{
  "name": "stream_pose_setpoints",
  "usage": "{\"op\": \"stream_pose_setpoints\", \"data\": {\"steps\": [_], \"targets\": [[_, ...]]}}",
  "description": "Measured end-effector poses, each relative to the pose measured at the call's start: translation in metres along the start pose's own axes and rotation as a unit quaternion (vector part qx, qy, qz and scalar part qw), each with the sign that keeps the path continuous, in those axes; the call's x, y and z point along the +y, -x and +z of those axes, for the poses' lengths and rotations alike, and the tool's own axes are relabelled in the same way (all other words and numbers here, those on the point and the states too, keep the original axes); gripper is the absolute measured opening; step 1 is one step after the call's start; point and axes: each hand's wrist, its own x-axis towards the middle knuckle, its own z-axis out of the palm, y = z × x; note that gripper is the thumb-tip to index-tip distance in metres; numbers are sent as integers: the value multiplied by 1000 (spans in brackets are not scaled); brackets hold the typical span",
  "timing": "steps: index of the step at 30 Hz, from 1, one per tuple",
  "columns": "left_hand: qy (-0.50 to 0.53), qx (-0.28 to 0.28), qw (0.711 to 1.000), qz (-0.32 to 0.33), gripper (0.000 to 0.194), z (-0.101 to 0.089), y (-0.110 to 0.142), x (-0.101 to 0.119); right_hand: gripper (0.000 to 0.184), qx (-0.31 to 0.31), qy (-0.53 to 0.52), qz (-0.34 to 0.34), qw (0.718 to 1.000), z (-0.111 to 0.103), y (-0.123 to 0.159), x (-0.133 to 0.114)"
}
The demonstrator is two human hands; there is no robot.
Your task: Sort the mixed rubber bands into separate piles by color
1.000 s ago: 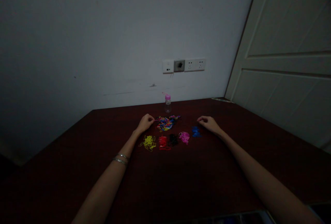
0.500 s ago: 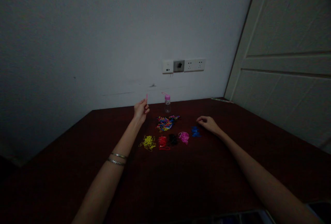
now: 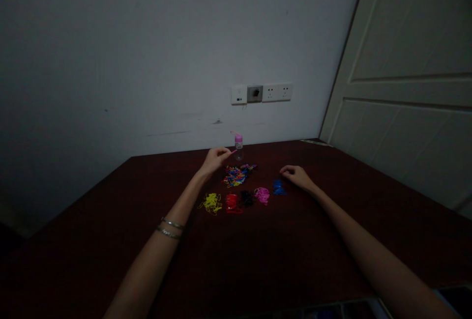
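My left hand is closed in a pinch on a thin pink rubber band, held above the table just left of the bottle. Below it lies a mixed heap of coloured rubber bands. Nearer me, single-colour piles form a row: yellow rubber bands, red rubber bands, black rubber bands, pink rubber bands and blue rubber bands. My right hand rests on the table beside the blue pile, fingers curled together with nothing visible in them.
A clear bottle with a pink cap stands behind the mixed heap. The dark red table meets a wall with sockets, and a pale panelled door is on the right. Something partly cut off lies at the bottom edge.
My left hand drew a pink rubber band from the mixed heap, lifted it up and left, then swung right and lower towards the bottle. My right hand stayed still.
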Motion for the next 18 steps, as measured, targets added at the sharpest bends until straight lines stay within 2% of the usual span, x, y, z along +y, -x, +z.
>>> {"op": "stream_pose_setpoints", "data": {"steps": [4,8,11,13,18], "targets": [[-130,-65,987,64,13,27,12,-3,27,-6,4,-4,1000,-1,0,0],[-185,-202,954,121,9,55,29,-7,27,-8,8,-2,1000,-1,0,1],[-199,-284,928,136,10,70,38,-12,27,-9,4,-12,1000,0,-1,3],[-216,-310,916,133,11,76,41,-14,27,-7,1,-16,1000,1,-2,6],[-262,-321,901,129,13,80,44,-13,26,2,2,-24,1000,3,-4,11]]}}
